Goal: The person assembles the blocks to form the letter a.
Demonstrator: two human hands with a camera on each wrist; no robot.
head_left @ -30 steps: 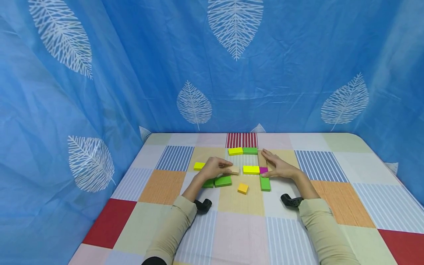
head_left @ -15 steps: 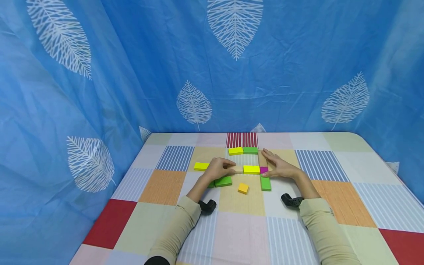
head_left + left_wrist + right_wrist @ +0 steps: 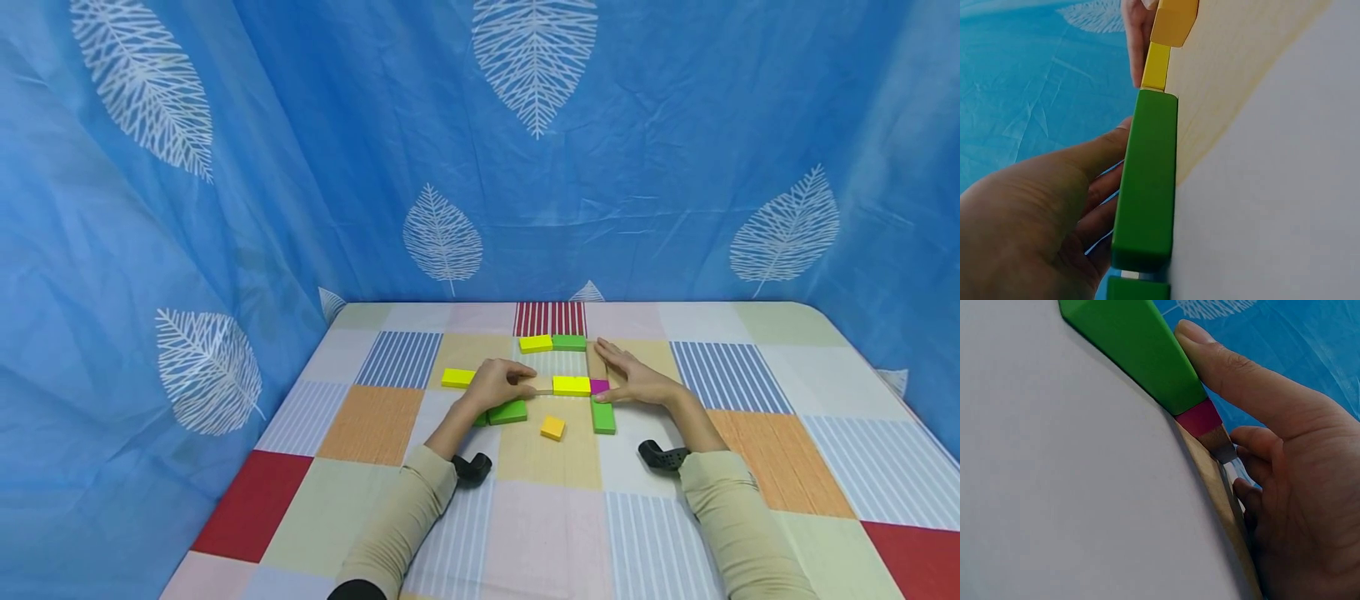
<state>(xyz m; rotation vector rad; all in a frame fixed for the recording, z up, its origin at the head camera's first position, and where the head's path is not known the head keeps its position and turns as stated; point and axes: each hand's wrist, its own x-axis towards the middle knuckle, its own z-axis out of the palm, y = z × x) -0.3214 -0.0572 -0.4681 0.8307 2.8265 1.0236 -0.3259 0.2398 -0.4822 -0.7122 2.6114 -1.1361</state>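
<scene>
In the head view, my left hand (image 3: 497, 387) pinches a plain wooden block (image 3: 543, 385) between thumb and fingers. Its right end lies at the left end of a yellow block (image 3: 572, 386). My right hand (image 3: 639, 380) rests along the right side of the layout, fingers stretched over another plain wooden block (image 3: 596, 363). The right thumb lies at a small purple block (image 3: 599, 387) and the top of a green block (image 3: 603, 417). In the left wrist view, a near green block (image 3: 1146, 181) hides the left fingertips.
Another yellow block (image 3: 536, 343) and a green block (image 3: 568, 342) form the back row. An orange block (image 3: 552, 427) lies in front. Left of it lies a green block (image 3: 507, 412), with another partly hidden beside it. Farther left lies one more yellow block (image 3: 457, 378).
My left hand has slid to the right with the wooden block, bringing it up to the middle yellow block. My right hand has stayed in place.
</scene>
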